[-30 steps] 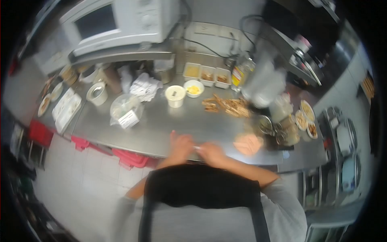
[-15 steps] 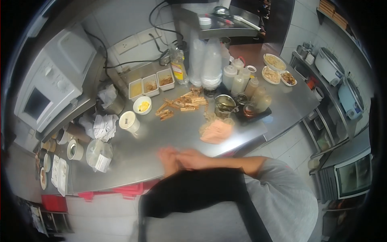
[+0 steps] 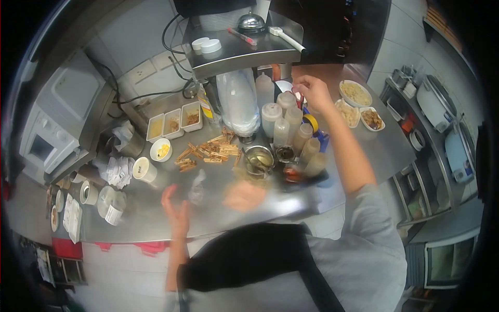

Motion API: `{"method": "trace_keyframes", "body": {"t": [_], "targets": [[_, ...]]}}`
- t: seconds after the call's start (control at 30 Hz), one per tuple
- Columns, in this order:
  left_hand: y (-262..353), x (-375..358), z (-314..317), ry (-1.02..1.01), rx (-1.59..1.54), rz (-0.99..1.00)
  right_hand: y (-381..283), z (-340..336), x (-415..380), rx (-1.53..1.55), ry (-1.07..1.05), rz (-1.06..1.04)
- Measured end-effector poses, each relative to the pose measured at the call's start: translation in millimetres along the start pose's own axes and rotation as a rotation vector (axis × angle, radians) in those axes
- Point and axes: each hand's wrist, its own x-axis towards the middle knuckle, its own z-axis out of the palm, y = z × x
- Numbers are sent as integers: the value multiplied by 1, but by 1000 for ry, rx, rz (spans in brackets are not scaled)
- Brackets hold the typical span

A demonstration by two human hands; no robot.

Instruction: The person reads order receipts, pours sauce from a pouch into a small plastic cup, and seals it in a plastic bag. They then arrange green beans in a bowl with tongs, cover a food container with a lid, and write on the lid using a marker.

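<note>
My left hand (image 3: 177, 212) is at the front of the steel counter (image 3: 125, 229), fingers apart, with nothing in it. Just right of it a small crumpled clear plastic bag (image 3: 197, 188) shows above the counter, blurred. Stretched toward the back right, my right hand (image 3: 312, 92) has its fingers closed on a dark red looped handle (image 3: 297, 94); what it belongs to is mostly hidden among the bottles. Squeeze bottles (image 3: 281, 131) stand below that hand, beside a roll of yellow tape (image 3: 311, 122). A pink cloth (image 3: 244, 195) lies between my hands, near the front edge.
Wooden clothespins (image 3: 214, 150) lie mid-counter, near a metal pot (image 3: 258, 159). Behind them are food trays (image 3: 173, 124), a white bowl (image 3: 160, 150) and plastic-wrapped cups (image 3: 237, 104). Filled bowls (image 3: 355, 94) stand at the right. A steel shelf (image 3: 244, 54) overhangs the back.
My hands were together at the front edge. The right has moved far forward to the red handle; the left has moved left and opened. The crumpled plastic bag has come into view.
</note>
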Motion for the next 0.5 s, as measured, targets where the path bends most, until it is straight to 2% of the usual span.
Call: {"method": "trace_keyframes", "body": {"t": [0.13, 0.17, 0.27, 0.33, 0.37, 0.4, 0.43, 0.47, 0.5], "targets": [[19, -20, 2, 157, -66, -68, 106, 53, 51, -471, -55, 129], [24, -28, 2, 165, -19, -78, 108, 60, 55, -592, -86, 144], [39, -50, -2, 163, 102, -106, 110, 67, 49, -732, 4, 135], [44, -60, -6, 146, 156, -122, 92, 44, 56, -544, -50, 334], [47, -62, -3, 179, 80, -136, 79, 19, 49, -331, 13, 212], [52, -61, 1, 215, 6, -152, 69, -2, 39, -208, 234, 13], [56, -62, 5, 257, -63, -175, 79, -23, 40, -29, 287, -143], [64, -61, 9, 160, -203, -228, 71, -44, 31, 14, 360, -214], [74, -55, 18, 73, -347, -280, 28, -67, 1, 313, 240, 6]]}}
